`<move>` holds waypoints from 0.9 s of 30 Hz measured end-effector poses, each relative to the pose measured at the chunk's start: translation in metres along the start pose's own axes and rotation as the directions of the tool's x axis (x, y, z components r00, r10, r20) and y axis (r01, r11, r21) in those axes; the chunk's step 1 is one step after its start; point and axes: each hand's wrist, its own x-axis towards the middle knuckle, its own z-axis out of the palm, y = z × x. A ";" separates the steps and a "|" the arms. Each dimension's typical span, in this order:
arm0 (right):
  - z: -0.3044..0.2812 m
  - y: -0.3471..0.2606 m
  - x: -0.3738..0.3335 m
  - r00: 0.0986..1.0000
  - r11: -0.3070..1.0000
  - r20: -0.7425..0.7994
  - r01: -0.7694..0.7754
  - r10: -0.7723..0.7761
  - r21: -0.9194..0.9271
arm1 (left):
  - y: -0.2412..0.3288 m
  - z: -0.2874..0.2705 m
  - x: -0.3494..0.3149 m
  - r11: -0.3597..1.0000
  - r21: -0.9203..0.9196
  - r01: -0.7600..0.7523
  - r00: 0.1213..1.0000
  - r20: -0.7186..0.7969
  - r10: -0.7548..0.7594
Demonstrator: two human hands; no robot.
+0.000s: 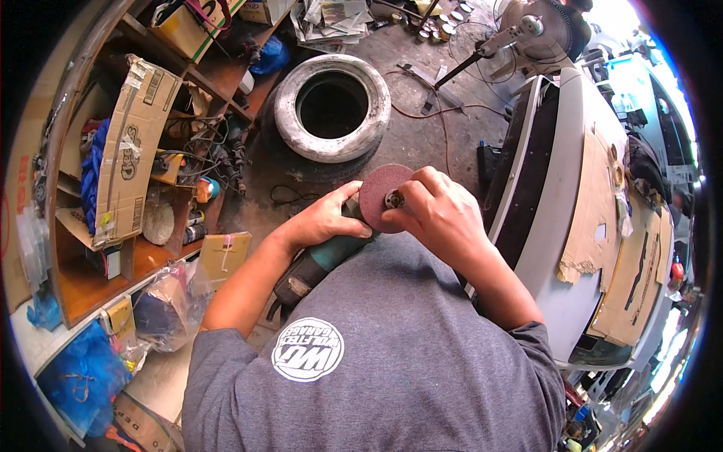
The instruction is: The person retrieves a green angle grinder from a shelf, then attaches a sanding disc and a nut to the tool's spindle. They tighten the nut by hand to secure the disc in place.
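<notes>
The left hand (pixel 325 220) wraps the green angle grinder (pixel 316 265), whose dark rear body is partly hidden by the forearm. The right hand (pixel 440 212) seems to pinch the centre nut of the round, gritty maroon sanding disc (pixel 382 196), fingertips covering it, held over the grey shirt (pixel 376 354).
</notes>
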 end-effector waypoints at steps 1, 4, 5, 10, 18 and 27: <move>-0.006 -0.001 0.001 0.999 0.999 -0.039 0.021 -0.019 0.049 | 0.000 0.000 0.000 1.000 0.004 -0.008 1.000 -0.001 0.008; -0.013 0.011 0.003 0.986 0.982 -0.017 0.164 -0.163 0.089 | 0.002 -0.001 0.000 1.000 -0.004 0.002 1.000 0.002 -0.002; -0.014 0.015 0.005 0.974 0.971 0.014 0.223 -0.225 0.087 | 0.003 -0.001 0.000 1.000 0.002 0.001 1.000 0.008 -0.001; -0.002 0.018 0.006 0.979 0.973 -0.005 0.203 -0.203 0.113 | 0.006 0.000 -0.002 0.998 -0.053 0.031 0.999 -0.005 -0.032; 0.010 0.017 0.000 0.985 0.983 -0.029 0.173 -0.171 0.065 | -0.005 -0.004 -0.003 0.997 -0.076 0.023 1.000 0.011 -0.022; -0.014 0.018 0.039 0.700 0.716 0.193 0.698 -0.687 0.019 | 0.005 -0.005 0.005 0.992 -0.053 0.113 0.978 0.183 -0.101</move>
